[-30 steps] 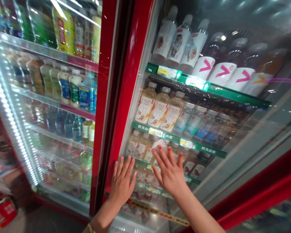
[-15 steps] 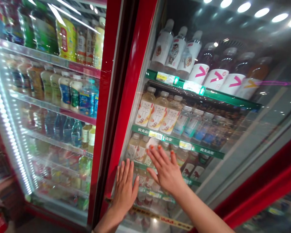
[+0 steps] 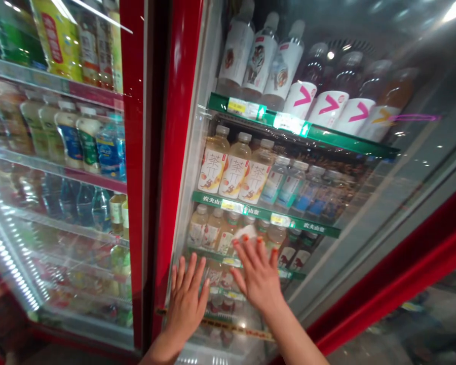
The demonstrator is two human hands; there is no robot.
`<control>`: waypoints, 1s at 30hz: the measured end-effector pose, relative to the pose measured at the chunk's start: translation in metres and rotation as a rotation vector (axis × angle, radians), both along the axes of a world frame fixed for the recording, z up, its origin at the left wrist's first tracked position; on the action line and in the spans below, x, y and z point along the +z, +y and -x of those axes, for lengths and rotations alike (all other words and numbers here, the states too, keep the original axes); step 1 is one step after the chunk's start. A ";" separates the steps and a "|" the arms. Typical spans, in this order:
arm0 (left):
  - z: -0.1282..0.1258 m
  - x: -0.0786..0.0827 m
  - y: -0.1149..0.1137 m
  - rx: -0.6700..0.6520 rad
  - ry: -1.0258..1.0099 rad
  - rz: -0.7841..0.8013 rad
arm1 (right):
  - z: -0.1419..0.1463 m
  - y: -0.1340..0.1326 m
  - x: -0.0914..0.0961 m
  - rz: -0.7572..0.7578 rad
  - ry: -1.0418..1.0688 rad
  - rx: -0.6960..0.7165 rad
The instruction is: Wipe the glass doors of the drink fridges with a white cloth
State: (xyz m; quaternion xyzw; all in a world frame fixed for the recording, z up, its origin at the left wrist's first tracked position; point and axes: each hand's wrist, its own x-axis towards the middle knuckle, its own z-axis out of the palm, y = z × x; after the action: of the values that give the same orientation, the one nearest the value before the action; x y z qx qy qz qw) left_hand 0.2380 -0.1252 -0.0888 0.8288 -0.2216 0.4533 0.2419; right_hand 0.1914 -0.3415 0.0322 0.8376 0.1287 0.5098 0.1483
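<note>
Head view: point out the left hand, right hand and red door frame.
Left hand (image 3: 185, 306), head view, back of hand.
Right hand (image 3: 257, 278), head view, back of hand.
Red door frame (image 3: 177, 137), head view, upright edge.

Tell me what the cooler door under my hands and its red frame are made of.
The door looks like clear glass, glossy with bright reflections. The red frame has a shiny finish with light streaks, perhaps painted metal or plastic; can't tell which.

We read 茶π on the cream paper labels of the clear plastic tea bottles (image 3: 213, 172) mid-frame, 农夫山泉 on the green plastic shelf strip (image 3: 311, 225) at four o'clock, and a pink ">" on the white-sleeved plastic bottles (image 3: 329, 104) at two o'clock.
</note>
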 end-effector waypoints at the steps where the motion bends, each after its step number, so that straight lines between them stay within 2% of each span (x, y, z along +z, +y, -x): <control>1: -0.004 0.017 -0.002 0.005 -0.025 0.040 | 0.000 -0.017 0.014 -0.114 -0.065 -0.055; 3: -0.013 0.054 -0.013 0.000 -0.073 0.122 | -0.005 -0.037 0.043 -0.343 -0.192 -0.155; 4: -0.014 0.069 -0.022 -0.004 -0.078 0.158 | -0.008 -0.038 0.051 -0.425 -0.234 -0.189; 6: -0.010 0.082 -0.041 -0.025 -0.047 0.186 | -0.010 -0.025 0.048 -0.456 -0.235 -0.199; 7: -0.005 0.080 -0.048 -0.051 -0.036 0.168 | -0.009 -0.014 0.036 -0.395 -0.192 -0.168; 9: 0.008 0.061 -0.054 -0.120 -0.064 0.068 | 0.000 0.004 -0.001 -0.193 -0.077 -0.071; 11: 0.013 0.040 -0.044 -0.140 -0.121 -0.049 | 0.013 0.002 -0.038 -0.060 0.000 -0.036; 12: 0.011 0.035 -0.036 -0.119 -0.135 -0.073 | 0.019 -0.008 -0.050 -0.073 0.002 -0.064; 13: 0.007 0.036 -0.027 -0.091 -0.139 -0.075 | 0.025 -0.023 -0.054 -0.147 -0.020 -0.114; 15: -0.003 0.055 -0.015 -0.046 -0.119 -0.016 | 0.031 -0.060 -0.041 -0.394 -0.115 -0.215; 17: -0.010 0.086 -0.019 -0.047 -0.099 0.078 | 0.029 -0.086 -0.010 -0.625 -0.234 -0.245; 19: -0.008 0.111 -0.039 -0.061 -0.068 0.144 | 0.020 -0.086 0.014 -0.701 -0.281 -0.217; 20: -0.004 0.117 -0.053 -0.076 -0.051 0.152 | 0.015 -0.077 0.016 -0.682 -0.266 -0.189; 21: 0.003 0.116 -0.065 -0.104 -0.037 0.131 | 0.012 -0.064 0.012 -0.631 -0.225 -0.153; 23: 0.017 0.100 -0.082 -0.179 -0.026 0.020 | 0.012 -0.040 -0.018 -0.471 -0.119 -0.073; 25: 0.024 0.075 -0.081 -0.211 -0.048 -0.103 | 0.020 -0.032 -0.058 -0.330 -0.057 -0.040; 26: 0.023 0.065 -0.076 -0.196 -0.067 -0.139 | 0.026 -0.038 -0.074 -0.325 -0.050 -0.067; 27: 0.019 0.059 -0.068 -0.167 -0.088 -0.156 | 0.032 -0.049 -0.084 -0.363 -0.061 -0.109; 28: 0.013 0.059 -0.060 -0.134 -0.103 -0.155 | 0.038 -0.064 -0.087 -0.444 -0.086 -0.159; 30: 0.000 0.073 -0.053 -0.118 -0.098 -0.109 | 0.045 -0.096 -0.070 -0.655 -0.167 -0.229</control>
State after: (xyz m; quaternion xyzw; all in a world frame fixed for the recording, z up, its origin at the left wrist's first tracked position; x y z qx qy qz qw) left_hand 0.2376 -0.1780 -0.0157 0.8032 -0.3057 0.4655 0.2116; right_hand 0.1466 -0.4377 -0.0376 0.8051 -0.1490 0.5708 -0.0618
